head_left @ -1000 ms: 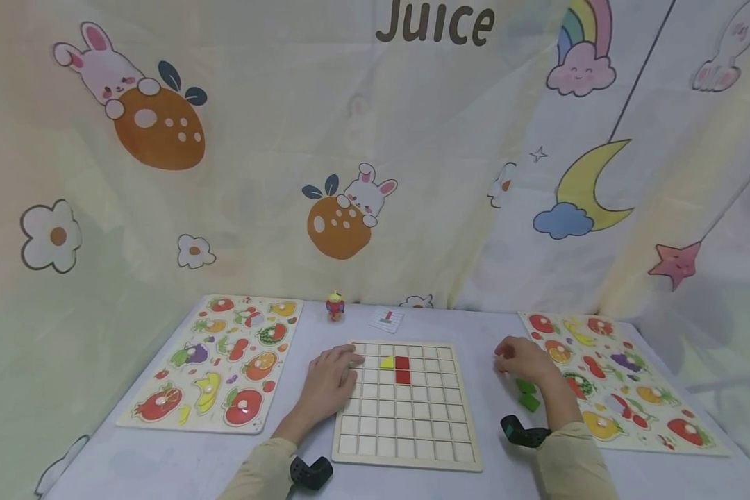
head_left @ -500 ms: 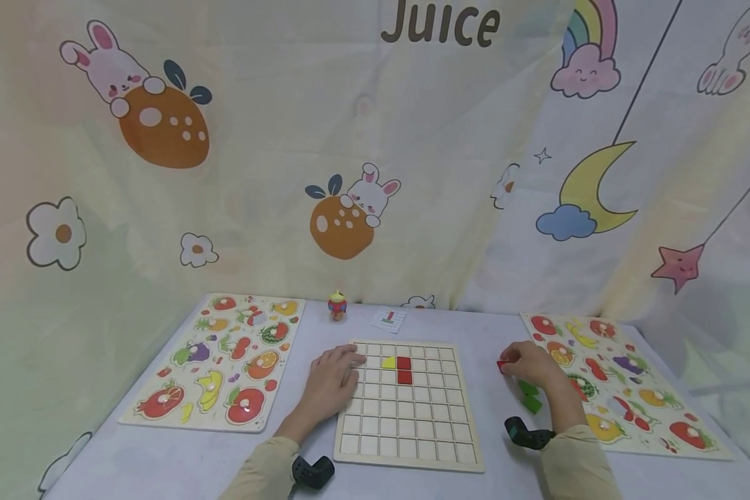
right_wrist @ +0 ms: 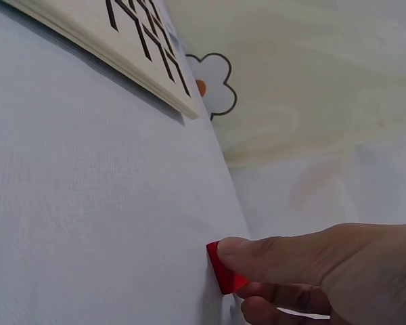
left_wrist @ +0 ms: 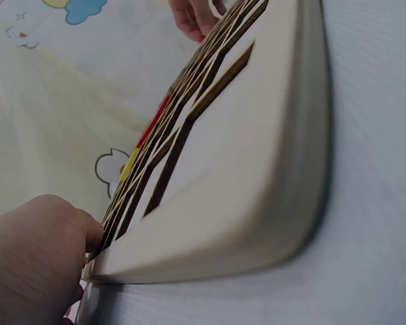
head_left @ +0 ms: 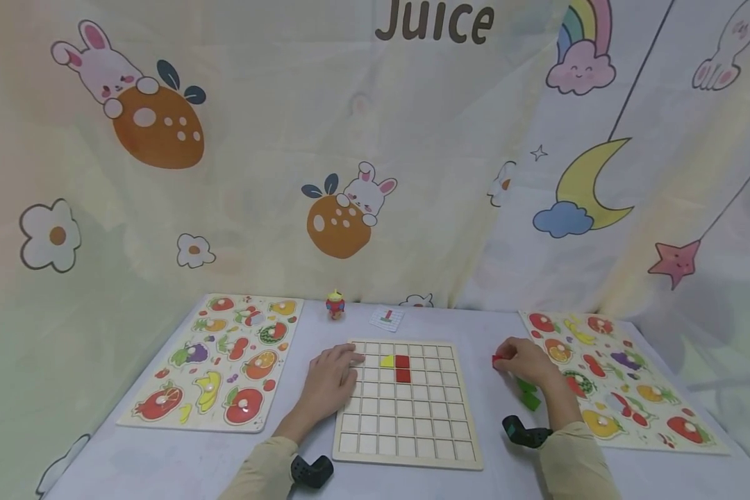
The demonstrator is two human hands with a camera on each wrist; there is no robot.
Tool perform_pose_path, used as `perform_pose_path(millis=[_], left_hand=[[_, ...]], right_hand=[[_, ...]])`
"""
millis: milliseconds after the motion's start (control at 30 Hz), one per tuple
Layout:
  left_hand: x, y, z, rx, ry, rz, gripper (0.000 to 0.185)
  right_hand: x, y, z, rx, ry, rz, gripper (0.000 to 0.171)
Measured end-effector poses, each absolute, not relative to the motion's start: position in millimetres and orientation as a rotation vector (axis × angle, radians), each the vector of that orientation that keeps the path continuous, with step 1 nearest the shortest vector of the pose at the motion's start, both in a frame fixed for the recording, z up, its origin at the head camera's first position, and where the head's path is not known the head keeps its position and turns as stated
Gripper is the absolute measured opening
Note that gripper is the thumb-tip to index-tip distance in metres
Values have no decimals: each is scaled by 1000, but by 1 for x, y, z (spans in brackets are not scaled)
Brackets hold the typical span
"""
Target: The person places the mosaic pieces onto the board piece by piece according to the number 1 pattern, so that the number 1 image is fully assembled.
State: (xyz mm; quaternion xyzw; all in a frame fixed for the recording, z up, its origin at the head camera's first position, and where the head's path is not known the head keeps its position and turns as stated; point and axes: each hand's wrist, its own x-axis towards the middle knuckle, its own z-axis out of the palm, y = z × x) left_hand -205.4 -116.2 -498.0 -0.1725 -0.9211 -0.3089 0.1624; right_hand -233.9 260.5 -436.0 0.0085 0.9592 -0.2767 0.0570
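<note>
A wooden grid board (head_left: 406, 403) lies in the middle of the table, with a yellow piece (head_left: 387, 362) and two red squares (head_left: 403, 369) set in its upper cells. My left hand (head_left: 332, 380) rests flat on the board's left edge (left_wrist: 210, 223), fingers straight. My right hand (head_left: 520, 361) is right of the board and pinches a small red piece (head_left: 496, 359) (right_wrist: 224, 268) between thumb and fingers, just above the tablecloth. Two green pieces (head_left: 528, 393) lie on the cloth beside that wrist.
Fruit peg puzzles lie at the left (head_left: 219, 361) and right (head_left: 612, 378) of the table. A small toy figure (head_left: 335, 305) and a card (head_left: 387, 319) sit behind the board. A printed curtain hangs close behind.
My right hand has picked the red piece up from beside the green ones and shifted slightly left toward the board. The left hand has stayed put.
</note>
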Motion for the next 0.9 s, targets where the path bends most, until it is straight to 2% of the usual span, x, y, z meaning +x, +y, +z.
perform_pose_path(millis=[200,900], left_hand=[[-206,-117,-499,-491,-2625,-892,22],[-206,-116,-498,-485,-2630,-891,22]], right_hand=[[-239,261,-442,-1,2928,-903,19],[-247,239,-446,20,2719,-1236,33]])
